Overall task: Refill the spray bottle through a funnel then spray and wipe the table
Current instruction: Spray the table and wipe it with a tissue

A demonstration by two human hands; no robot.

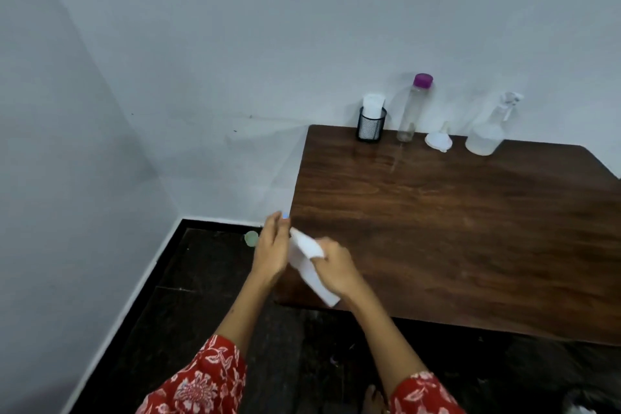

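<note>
Lower centre: right hand point(336, 267) grips a white tissue point(311, 265) at the surface point(453, 228) corner, left hand point(271, 250) open beside it, probably folding it for wiping; spray bottle point(489, 131) and funnel point(438, 139) stand upper right.

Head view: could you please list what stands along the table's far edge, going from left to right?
Mesh cup holding white paper → clear bottle with a purple cap → white funnel → spray bottle.
</note>
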